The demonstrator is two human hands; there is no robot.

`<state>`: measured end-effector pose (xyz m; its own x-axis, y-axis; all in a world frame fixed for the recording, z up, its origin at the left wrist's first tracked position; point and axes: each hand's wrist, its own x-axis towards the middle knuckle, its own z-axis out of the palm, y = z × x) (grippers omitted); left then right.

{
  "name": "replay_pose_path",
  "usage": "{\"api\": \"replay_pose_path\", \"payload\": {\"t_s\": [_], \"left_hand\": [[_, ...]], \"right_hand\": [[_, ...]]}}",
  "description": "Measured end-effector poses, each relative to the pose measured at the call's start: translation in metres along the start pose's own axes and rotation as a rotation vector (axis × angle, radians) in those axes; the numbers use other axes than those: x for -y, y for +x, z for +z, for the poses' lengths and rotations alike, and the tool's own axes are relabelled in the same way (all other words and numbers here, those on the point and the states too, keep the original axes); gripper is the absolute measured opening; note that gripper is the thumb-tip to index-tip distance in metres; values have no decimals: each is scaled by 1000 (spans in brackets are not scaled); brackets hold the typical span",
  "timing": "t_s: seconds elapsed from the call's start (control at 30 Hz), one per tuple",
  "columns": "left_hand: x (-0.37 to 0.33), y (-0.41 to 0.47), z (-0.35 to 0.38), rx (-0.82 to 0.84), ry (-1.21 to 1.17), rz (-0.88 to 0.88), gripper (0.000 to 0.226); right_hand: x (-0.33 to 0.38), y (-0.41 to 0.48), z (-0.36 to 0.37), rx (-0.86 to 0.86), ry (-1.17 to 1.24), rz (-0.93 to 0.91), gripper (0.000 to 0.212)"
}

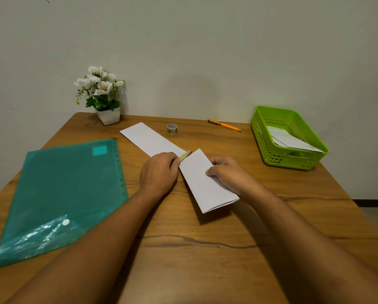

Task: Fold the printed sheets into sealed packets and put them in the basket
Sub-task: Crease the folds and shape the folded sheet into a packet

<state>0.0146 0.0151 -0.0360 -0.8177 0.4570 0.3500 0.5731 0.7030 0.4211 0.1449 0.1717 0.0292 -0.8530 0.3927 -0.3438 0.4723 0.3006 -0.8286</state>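
Paper is the working material at the middle of the wooden tabletop (pixel 183 249). A folded packet (pixel 205 187), smooth, white and oblong, shows stacked layers at its near short end. Its long axis runs diagonally from far left, by the hands, to near right, and a shadow lies under the near end. The left hand (pixel 159 174) has its grip closed, fingers curled on a short yellowish strip of tape (pixel 185 155) at the packet's far left corner. The right hand (pixel 226 172) has its grip pinched on the packet's right long edge, thumb on top. Behind them a long folded sheet (pixel 149 138) lies flat on nearly the same diagonal, its near end running under the strip of tape. A small roll of tape (pixel 172 128) stands just beside that sheet, and an orange pen (pixel 225 125) lies farther right, near the far edge. The basket (pixel 293 160) is bright green plastic with perforated walls, sits at the far right corner and holds a white packet (pixel 291 140). A translucent teal folder (pixel 74 189) with a punched margin and a white snap covers the left side. A white pot of white flowers (pixel 108 116) stands at the far left. Bare grained wood lies between the folded packet and the basket, and along the near edge.
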Motion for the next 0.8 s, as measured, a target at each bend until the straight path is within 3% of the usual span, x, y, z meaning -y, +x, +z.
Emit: {"api": "replay_pose_path", "payload": {"t_s": [0.5,0.8], "left_hand": [[1,-1,-1,22,-102,105,26],[1,-5,-5,11,-160,155,24]], "right_hand": [[-7,31,3,96,-4,112,21],[5,58,6,81,-23,62,15]]}}
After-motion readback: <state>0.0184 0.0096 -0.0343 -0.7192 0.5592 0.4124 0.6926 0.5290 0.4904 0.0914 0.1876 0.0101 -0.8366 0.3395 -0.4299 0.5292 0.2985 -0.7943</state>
